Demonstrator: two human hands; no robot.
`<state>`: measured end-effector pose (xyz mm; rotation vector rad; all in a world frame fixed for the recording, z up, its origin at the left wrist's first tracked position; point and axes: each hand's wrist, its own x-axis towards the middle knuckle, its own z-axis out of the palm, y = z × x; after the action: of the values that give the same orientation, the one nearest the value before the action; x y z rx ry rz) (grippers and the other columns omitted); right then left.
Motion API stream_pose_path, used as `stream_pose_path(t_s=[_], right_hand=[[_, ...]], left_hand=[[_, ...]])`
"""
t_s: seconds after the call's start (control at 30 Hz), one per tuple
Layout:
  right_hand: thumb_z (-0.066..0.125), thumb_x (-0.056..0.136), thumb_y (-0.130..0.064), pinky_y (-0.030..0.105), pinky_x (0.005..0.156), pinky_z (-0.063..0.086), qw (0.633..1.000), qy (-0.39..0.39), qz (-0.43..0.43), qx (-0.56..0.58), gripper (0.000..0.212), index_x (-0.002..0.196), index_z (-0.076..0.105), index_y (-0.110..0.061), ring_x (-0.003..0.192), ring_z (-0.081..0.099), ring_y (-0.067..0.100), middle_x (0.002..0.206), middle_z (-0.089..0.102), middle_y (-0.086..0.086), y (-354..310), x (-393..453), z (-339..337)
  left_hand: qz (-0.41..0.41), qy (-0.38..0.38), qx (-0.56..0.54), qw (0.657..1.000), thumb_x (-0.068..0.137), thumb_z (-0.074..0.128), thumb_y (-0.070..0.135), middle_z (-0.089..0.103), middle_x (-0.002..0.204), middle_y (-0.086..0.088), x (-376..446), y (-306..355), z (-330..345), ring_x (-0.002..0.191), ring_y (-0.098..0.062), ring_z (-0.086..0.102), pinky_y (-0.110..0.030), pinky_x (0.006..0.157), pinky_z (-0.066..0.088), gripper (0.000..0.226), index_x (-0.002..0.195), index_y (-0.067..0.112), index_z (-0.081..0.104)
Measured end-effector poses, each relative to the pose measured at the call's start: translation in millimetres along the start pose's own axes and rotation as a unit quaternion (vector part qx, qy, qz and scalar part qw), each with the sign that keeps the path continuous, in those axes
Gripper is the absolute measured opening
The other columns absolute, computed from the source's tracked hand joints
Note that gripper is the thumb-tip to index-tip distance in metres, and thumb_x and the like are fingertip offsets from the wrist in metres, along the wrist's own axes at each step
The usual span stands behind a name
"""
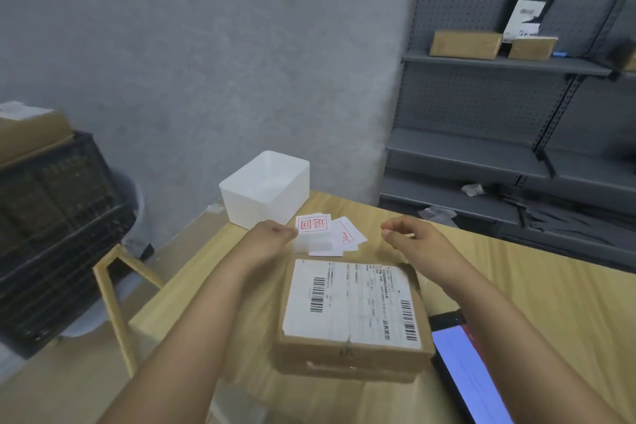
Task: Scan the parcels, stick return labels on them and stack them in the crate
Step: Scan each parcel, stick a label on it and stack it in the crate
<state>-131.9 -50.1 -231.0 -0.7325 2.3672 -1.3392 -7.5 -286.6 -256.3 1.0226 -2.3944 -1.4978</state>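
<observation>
A brown cardboard parcel [351, 348] with a white barcoded shipping label on top lies on the wooden table [537, 306] in front of me. Just beyond it sits a small pile of white return labels [320, 231] printed in red. My left hand [268, 237] reaches to the left edge of the pile, its fingers curled at the top label; whether it pinches the label I cannot tell. My right hand [409, 234] hovers to the right of the pile with fingers loosely curled, holding nothing. A black crate [58, 227] stands at the left, a cardboard box [31, 127] on top.
A white plastic bin [265, 193] stands behind the labels at the table's far edge. A device with a lit screen [464, 368] lies right of the parcel. Grey metal shelving [499, 148] at the right holds more parcels [464, 43]. A wooden frame [117, 286] leans beside the table.
</observation>
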Motion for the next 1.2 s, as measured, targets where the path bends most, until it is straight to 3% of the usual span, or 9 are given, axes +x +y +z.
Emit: stream_pose_path(t_s=[0.13, 0.27, 0.37, 0.5, 0.63, 0.77, 0.97, 1.1, 1.2], right_hand=[[0.058, 0.092, -0.031, 0.013, 0.069, 0.037, 0.998, -0.035, 0.020, -0.057, 0.020, 0.110, 0.064, -0.023, 0.098, 0.056, 0.009, 0.106, 0.062, -0.010, -14, 35, 14], [0.059, 0.091, -0.036, 0.013, 0.071, 0.040, 0.989, -0.103, 0.032, -0.105, 0.024, 0.112, 0.062, -0.026, 0.097, 0.057, 0.009, 0.110, 0.061, -0.010, -28, 61, 26], [0.059, 0.090, -0.041, 0.022, 0.076, 0.042, 0.980, -0.125, 0.030, -0.155, 0.030, 0.118, 0.059, -0.030, 0.101, 0.056, 0.010, 0.115, 0.058, -0.013, -34, 75, 34], [0.059, 0.092, -0.031, 0.024, 0.082, 0.045, 0.976, -0.123, 0.005, -0.179, 0.024, 0.116, 0.061, -0.031, 0.106, 0.057, 0.012, 0.121, 0.058, -0.012, -39, 87, 46], [0.062, 0.091, -0.030, 0.018, 0.069, 0.041, 0.977, -0.109, -0.005, -0.183, 0.018, 0.107, 0.065, -0.035, 0.102, 0.058, 0.009, 0.117, 0.061, -0.015, -44, 91, 58], [0.067, 0.085, -0.040, 0.020, 0.071, 0.043, 0.986, -0.085, 0.008, -0.146, 0.015, 0.098, 0.070, -0.034, 0.096, 0.060, 0.005, 0.105, 0.066, -0.015, -44, 87, 62], [0.071, 0.082, -0.037, 0.023, 0.074, 0.051, 0.997, -0.048, 0.008, -0.068, 0.013, 0.084, 0.074, -0.024, 0.082, 0.067, 0.008, 0.085, 0.073, -0.007, -46, 75, 58], [0.073, 0.081, -0.031, 0.019, 0.067, 0.047, 0.998, -0.056, 0.006, 0.006, 0.018, 0.089, 0.075, -0.014, 0.072, 0.066, 0.006, 0.085, 0.074, 0.002, -53, 65, 51], [0.069, 0.085, -0.030, 0.020, 0.068, 0.046, 0.998, -0.065, 0.006, 0.024, 0.020, 0.094, 0.074, -0.012, 0.071, 0.065, 0.007, 0.089, 0.074, 0.005, -58, 60, 46]], left_hand=[[-0.016, 0.001, 0.129, 0.991, 0.084, 0.065, 0.045, 0.058, 0.071, 0.001, 33, -9, 15, 0.067, -0.018, 0.053, -0.028, 0.058, 0.037, 0.033, 0.073, 0.019, 0.049], [0.012, 0.016, 0.145, 0.989, 0.079, 0.072, 0.033, 0.058, 0.097, 0.006, 46, -15, 26, 0.089, -0.017, 0.056, -0.025, 0.066, 0.039, 0.032, 0.100, 0.019, 0.051], [0.044, 0.011, 0.105, 0.993, 0.080, 0.071, 0.019, 0.061, 0.114, 0.002, 51, -18, 31, 0.091, -0.014, 0.056, -0.011, 0.063, 0.036, 0.030, 0.102, 0.022, 0.050], [0.113, -0.041, 0.027, 0.992, 0.079, 0.067, 0.011, 0.061, 0.093, 0.000, 52, -6, 22, 0.070, -0.006, 0.055, -0.005, 0.054, 0.038, 0.023, 0.093, 0.026, 0.059], [0.146, -0.102, -0.060, 0.982, 0.077, 0.060, 0.003, 0.061, 0.086, -0.011, 49, 15, 3, 0.075, -0.017, 0.057, -0.029, 0.066, 0.044, 0.026, 0.090, 0.025, 0.063], [0.172, -0.121, -0.096, 0.973, 0.078, 0.054, -0.004, 0.064, 0.090, -0.004, 49, 27, -6, 0.077, -0.011, 0.059, -0.022, 0.063, 0.045, 0.028, 0.089, 0.020, 0.064], [0.199, -0.162, -0.090, 0.962, 0.072, 0.053, 0.001, 0.066, 0.084, 0.002, 46, 37, -11, 0.064, -0.002, 0.059, -0.018, 0.054, 0.043, 0.032, 0.093, 0.022, 0.066], [0.238, -0.174, -0.074, 0.953, 0.061, 0.052, 0.013, 0.066, 0.073, 0.011, 43, 44, -16, 0.063, -0.005, 0.057, -0.021, 0.057, 0.042, 0.036, 0.086, 0.033, 0.067], [0.253, -0.173, -0.063, 0.950, 0.062, 0.052, 0.011, 0.068, 0.079, 0.002, 43, 49, -20, 0.069, -0.012, 0.060, -0.028, 0.060, 0.043, 0.041, 0.087, 0.038, 0.069]])
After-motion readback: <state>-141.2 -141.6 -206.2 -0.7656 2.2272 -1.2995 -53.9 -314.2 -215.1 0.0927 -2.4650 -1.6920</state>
